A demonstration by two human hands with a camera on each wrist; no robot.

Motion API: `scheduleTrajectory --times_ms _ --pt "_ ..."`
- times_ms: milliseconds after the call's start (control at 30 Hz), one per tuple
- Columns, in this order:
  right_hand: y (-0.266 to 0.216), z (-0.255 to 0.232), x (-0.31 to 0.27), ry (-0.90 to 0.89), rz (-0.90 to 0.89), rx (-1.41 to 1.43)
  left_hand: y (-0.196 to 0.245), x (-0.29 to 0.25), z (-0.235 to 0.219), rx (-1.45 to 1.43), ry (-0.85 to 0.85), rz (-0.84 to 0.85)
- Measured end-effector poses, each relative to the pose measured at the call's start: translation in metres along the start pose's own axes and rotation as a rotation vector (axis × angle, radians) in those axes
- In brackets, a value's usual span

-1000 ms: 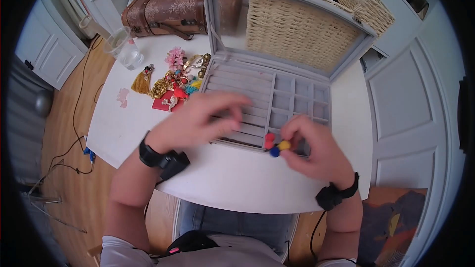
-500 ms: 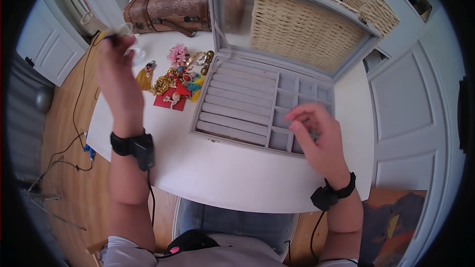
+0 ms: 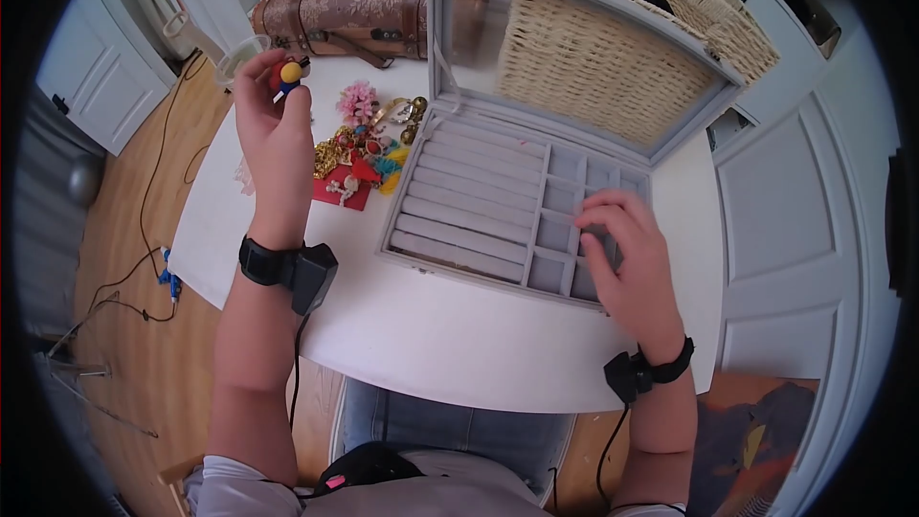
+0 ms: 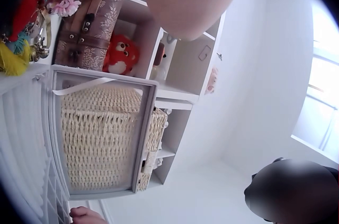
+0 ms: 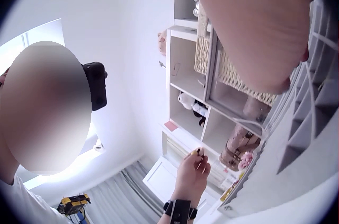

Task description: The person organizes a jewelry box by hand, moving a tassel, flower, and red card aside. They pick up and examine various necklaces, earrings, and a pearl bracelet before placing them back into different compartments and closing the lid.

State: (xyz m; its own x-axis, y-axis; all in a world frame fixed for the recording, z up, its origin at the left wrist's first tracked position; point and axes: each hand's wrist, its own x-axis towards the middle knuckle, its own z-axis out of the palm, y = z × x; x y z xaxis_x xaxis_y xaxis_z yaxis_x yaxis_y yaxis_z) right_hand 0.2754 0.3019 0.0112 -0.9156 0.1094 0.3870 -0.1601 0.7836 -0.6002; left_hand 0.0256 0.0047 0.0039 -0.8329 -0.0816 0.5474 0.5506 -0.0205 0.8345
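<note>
In the head view my left hand [image 3: 278, 144] is raised over the table's left side, pinching a small cluster of pompoms [image 3: 290, 74] in yellow, red and blue. My right hand [image 3: 632, 268] hovers over the small square compartments of the open grey jewelry box [image 3: 469, 193], fingers bent loosely, with nothing visible in them. Beside the box's left edge lies a pile of jewelry: gold chain [image 3: 330, 155], a pink flower [image 3: 357, 101], a red packet [image 3: 352, 199] and yellow and teal tassels. Long padded rolls fill the box's left half.
A brown patterned case [image 3: 349, 10] stands at the back left, and a woven basket [image 3: 593, 57] is behind the raised clear lid. A clear cup [image 3: 241, 56] is near the left hand. The white table [image 3: 431, 345] has a curved front edge.
My left hand has moved from above the box to the left and up, carrying the pompoms. My right hand has released them and shifted slightly right, over the compartments.
</note>
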Motion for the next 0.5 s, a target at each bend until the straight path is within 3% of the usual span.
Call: scheduleTrajectory --times_ms 233,300,333,400,433,500 --pt "0.015 -0.02 -0.002 -0.049 0.019 -0.156 -0.008 0.001 -0.004 0.197 -0.102 -0.07" --pt "0.014 -0.02 -0.001 -0.05 0.018 -0.148 -0.006 -0.005 0.002 0.531 -0.175 0.083" --pt "0.013 -0.021 -0.001 -0.052 0.016 -0.14 -0.005 -0.008 0.004 0.531 -0.177 0.082" --pt "0.009 -0.023 -0.002 -0.099 0.012 -0.147 0.0 -0.012 0.01 0.478 -0.366 0.264" --pt "0.007 -0.025 -0.003 -0.146 0.007 -0.154 0.008 -0.019 0.015 0.441 -0.449 0.249" --pt "0.003 -0.027 -0.004 -0.165 -0.015 -0.168 0.025 -0.026 0.016 0.337 -0.77 0.194"
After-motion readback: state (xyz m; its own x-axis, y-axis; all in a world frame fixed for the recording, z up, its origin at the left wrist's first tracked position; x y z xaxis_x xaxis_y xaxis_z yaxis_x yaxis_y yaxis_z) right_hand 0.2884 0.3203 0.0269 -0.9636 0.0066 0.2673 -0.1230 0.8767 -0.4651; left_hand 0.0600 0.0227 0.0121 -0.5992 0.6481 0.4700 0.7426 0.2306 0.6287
